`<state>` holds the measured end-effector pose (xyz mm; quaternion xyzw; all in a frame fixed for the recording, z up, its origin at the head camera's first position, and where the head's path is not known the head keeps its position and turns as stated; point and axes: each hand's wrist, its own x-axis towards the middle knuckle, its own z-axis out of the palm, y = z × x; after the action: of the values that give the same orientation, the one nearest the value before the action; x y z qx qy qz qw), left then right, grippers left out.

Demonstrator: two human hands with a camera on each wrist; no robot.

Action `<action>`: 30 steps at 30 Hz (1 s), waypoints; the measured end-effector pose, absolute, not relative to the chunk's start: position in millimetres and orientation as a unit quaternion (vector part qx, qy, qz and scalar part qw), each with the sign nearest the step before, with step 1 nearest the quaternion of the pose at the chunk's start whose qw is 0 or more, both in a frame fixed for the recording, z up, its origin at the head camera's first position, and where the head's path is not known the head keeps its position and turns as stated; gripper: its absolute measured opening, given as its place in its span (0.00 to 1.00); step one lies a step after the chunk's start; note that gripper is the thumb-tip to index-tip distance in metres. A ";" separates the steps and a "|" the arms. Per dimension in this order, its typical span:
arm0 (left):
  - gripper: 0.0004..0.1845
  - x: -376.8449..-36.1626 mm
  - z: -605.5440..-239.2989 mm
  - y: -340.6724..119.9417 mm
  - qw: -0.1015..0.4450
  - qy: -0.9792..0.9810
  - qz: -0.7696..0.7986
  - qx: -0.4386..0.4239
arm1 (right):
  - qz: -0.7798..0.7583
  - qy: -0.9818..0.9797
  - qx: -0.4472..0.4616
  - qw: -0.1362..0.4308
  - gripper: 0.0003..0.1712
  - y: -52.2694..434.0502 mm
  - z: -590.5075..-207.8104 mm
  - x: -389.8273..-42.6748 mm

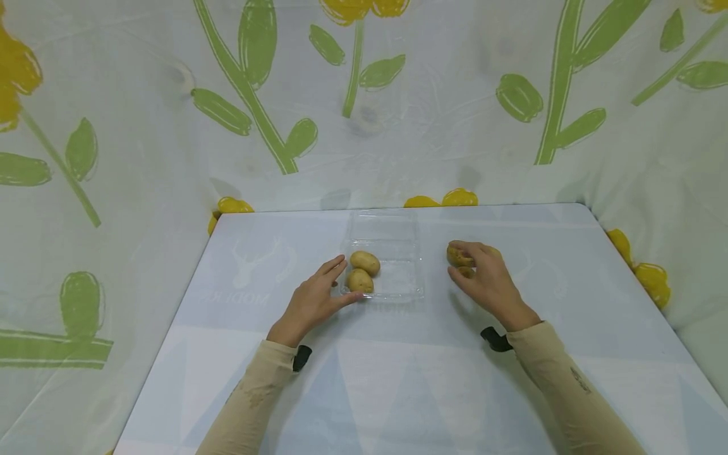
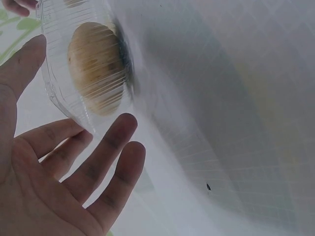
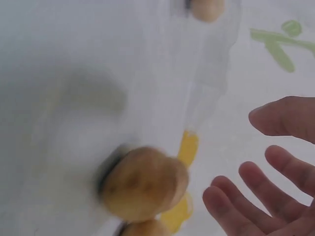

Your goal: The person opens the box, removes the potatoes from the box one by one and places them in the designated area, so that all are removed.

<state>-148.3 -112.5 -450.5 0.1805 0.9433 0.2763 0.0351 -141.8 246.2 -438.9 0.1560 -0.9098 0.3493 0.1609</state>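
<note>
Two potatoes lie in a clear plastic clamshell box (image 1: 400,296), the rear potato (image 1: 365,262) touching the front potato (image 1: 360,281). The box's lid (image 1: 383,225) is folded back. My left hand (image 1: 311,303) rests at the box's left end, fingers spread and fairly straight, the thumb by the front rim. In the left wrist view a potato (image 2: 96,66) shows through the ribbed wall. My right hand (image 1: 486,278) hovers over loose potatoes right of the box, thumb and fingers apart. The right wrist view shows a potato (image 3: 140,184) clear of the fingers.
A white table (image 1: 409,379) with pale blue triangles lies under everything. Behind it and at its sides hangs a pale curtain (image 1: 432,126) printed with green stems and yellow flowers.
</note>
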 end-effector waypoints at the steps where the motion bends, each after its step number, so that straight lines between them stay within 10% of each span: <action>1: 0.47 -148.3 -450.6 -112.6 0.034 0.943 0.276 0.181 | 0.358 -0.906 0.159 0.159 0.28 243.2 -437.4 -142.4; 30: 0.47 -147.6 -449.1 -114.1 0.027 0.947 0.269 0.177 | 0.395 -0.894 0.207 0.051 0.29 158.4 -419.1 -174.5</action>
<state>-147.6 -114.1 -449.1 0.1768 0.9465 0.2685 0.0272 -174.5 158.4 -419.1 0.2067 -0.8939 0.3946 0.0507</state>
